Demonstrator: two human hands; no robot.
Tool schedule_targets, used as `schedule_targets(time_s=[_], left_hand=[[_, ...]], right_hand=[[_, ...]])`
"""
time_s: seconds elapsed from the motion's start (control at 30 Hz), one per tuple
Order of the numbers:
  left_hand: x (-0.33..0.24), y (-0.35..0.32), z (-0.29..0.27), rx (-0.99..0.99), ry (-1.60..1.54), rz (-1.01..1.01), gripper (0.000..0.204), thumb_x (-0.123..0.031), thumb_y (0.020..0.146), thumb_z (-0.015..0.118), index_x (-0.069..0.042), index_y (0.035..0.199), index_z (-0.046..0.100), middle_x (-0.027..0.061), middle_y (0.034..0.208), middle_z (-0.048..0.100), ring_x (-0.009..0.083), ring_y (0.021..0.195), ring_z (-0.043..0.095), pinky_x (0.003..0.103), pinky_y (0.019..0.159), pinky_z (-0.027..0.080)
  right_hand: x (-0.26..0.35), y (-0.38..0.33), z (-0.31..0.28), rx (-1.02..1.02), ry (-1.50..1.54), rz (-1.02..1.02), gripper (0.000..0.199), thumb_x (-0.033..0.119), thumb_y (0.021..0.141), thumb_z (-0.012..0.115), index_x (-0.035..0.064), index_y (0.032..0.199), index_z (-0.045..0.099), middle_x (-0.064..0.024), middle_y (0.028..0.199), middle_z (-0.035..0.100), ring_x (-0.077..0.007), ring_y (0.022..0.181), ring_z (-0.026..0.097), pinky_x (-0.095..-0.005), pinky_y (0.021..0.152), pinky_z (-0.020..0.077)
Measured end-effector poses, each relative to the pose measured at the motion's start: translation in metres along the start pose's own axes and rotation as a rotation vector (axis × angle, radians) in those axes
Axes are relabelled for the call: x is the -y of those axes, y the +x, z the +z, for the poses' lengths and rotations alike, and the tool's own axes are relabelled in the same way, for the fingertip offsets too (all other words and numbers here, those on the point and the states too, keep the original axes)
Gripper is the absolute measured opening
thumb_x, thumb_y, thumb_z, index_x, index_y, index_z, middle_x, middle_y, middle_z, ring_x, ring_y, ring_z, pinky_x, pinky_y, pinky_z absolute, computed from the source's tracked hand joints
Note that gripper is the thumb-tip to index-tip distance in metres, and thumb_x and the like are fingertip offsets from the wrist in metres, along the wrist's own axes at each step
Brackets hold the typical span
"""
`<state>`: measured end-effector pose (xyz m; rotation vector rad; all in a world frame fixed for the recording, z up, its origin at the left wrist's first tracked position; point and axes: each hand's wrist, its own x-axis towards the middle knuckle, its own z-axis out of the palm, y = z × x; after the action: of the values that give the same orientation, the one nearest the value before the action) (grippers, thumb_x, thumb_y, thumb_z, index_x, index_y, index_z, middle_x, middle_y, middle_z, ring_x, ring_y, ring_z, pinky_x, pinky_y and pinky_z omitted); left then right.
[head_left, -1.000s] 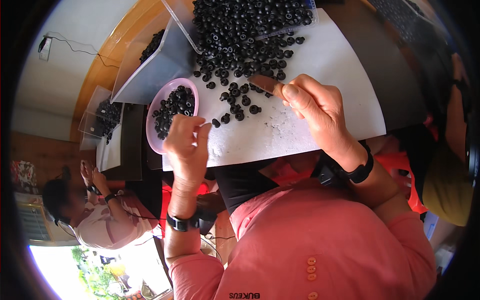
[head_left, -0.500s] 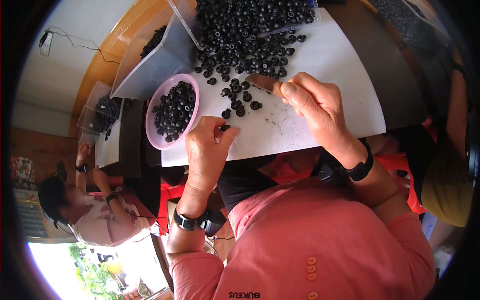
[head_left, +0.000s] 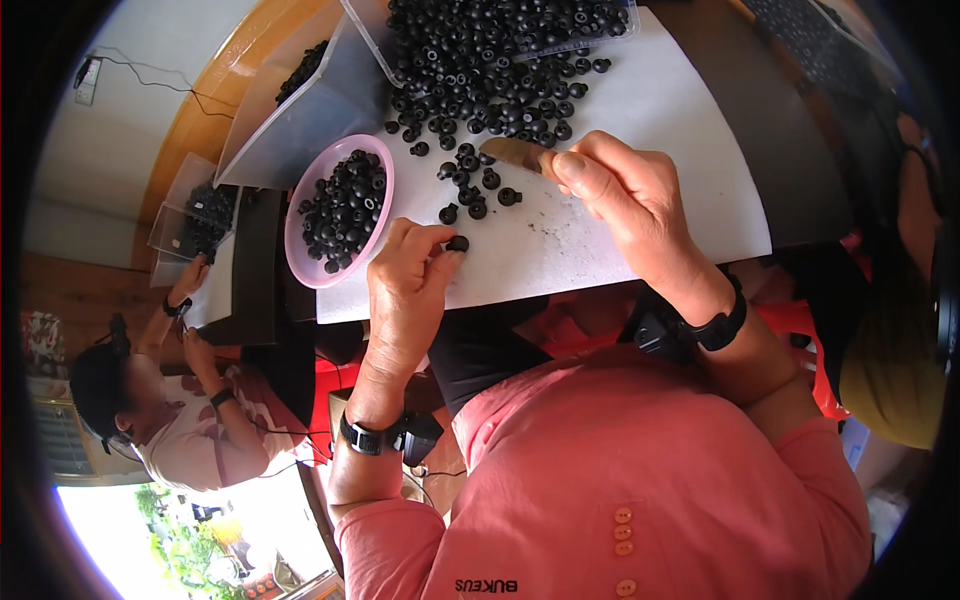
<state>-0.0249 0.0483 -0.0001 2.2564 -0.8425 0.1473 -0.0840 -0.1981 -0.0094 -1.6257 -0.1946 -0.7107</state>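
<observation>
Between the thumb and fingertips of my left hand [head_left: 405,285] is a small round black part [head_left: 457,243], pinched just above the near edge of the white board [head_left: 690,150]. My right hand [head_left: 630,195] grips the handle of a short knife [head_left: 515,152], its blade pointing left. A loose group of black knobbed parts [head_left: 477,210], some showing ring-like hollow ends, lies between the blade and my left hand. Left of that hand stands a pink bowl [head_left: 292,235] filled with similar parts. Dark crumbs [head_left: 545,222] are scattered on the board below the knife.
At the far side, a clear plastic bin [head_left: 625,22] lies tipped with a big pile of black parts [head_left: 480,70] spilling from it. A second bin [head_left: 300,130] stands behind the bowl. Another person [head_left: 205,415] handles black parts at a table on the left; someone else's arm shows at the far right.
My left fingers have turned so the black part shows more fully. The knife stays in my right hand, shifted slightly left. The co-worker's hand at left has reached toward their parts.
</observation>
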Motion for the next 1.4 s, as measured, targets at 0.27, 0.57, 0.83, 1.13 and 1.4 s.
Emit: schedule_targets(time_s=[0.27, 0.57, 0.83, 1.13, 1.4], left_hand=[[-0.005, 0.001, 0.008, -0.027, 0.001, 0.059, 0.019, 0.002, 0.083, 0.074, 0.001, 0.102, 0.07, 0.0085, 0.089, 0.062, 0.0192, 0.074, 0.065, 0.031, 0.065, 0.052], [-0.036, 0.008, 0.022, 0.062, -0.872, -0.276, 0.027, 0.005, 0.09, 0.071, 0.001, 0.117, 0.072, 0.0018, 0.078, 0.067, 0.0045, 0.059, 0.05, 0.019, 0.049, 0.036], [-0.03, 0.011, 0.038, 0.122, -1.325, -0.352, 0.015, -0.002, 0.094, 0.071, 0.004, 0.108, 0.07, 0.0114, 0.084, 0.071, 0.0128, 0.062, 0.061, 0.023, 0.046, 0.043], [-0.024, 0.017, 0.047, 0.209, -1.545, -0.349, 0.018, -0.005, 0.093, 0.072, 0.007, 0.106, 0.071, 0.016, 0.095, 0.072, 0.0156, 0.064, 0.063, 0.027, 0.045, 0.047], [-0.022, 0.02, 0.052, 0.184, -1.547, -0.399, 0.023, -0.008, 0.095, 0.069, 0.006, 0.113, 0.068, 0.0158, 0.093, 0.071, 0.0196, 0.064, 0.065, 0.029, 0.044, 0.046]], right_hand=[[-0.005, -0.001, 0.001, 0.029, -0.015, 0.011, 0.033, 0.023, 0.101, 0.068, -0.0003, 0.077, 0.063, -0.002, 0.057, 0.047, -0.0075, 0.053, 0.039, -0.0294, 0.048, 0.0335], [-0.001, -0.001, 0.006, 0.193, -0.264, -0.271, 0.024, 0.026, 0.092, 0.075, 0.0058, 0.083, 0.064, -0.0079, 0.069, 0.064, -0.0272, 0.06, 0.062, -0.0388, 0.055, 0.0468], [0.001, -0.004, 0.003, 0.229, -0.154, -0.119, 0.017, 0.018, 0.092, 0.074, 0.003, 0.096, 0.068, -0.0089, 0.075, 0.069, -0.0223, 0.068, 0.068, -0.0336, 0.062, 0.0519], [0.003, -0.003, -0.003, 0.315, -0.138, -0.226, 0.027, 0.008, 0.086, 0.076, 0.0017, 0.109, 0.063, -0.0062, 0.084, 0.068, -0.0149, 0.071, 0.065, -0.0287, 0.067, 0.0518], [-0.001, -0.005, 0.0, 0.24, -0.141, -0.214, 0.024, 0.005, 0.085, 0.075, 0.002, 0.106, 0.064, -0.005, 0.075, 0.064, -0.0124, 0.064, 0.063, -0.0285, 0.06, 0.0506]])
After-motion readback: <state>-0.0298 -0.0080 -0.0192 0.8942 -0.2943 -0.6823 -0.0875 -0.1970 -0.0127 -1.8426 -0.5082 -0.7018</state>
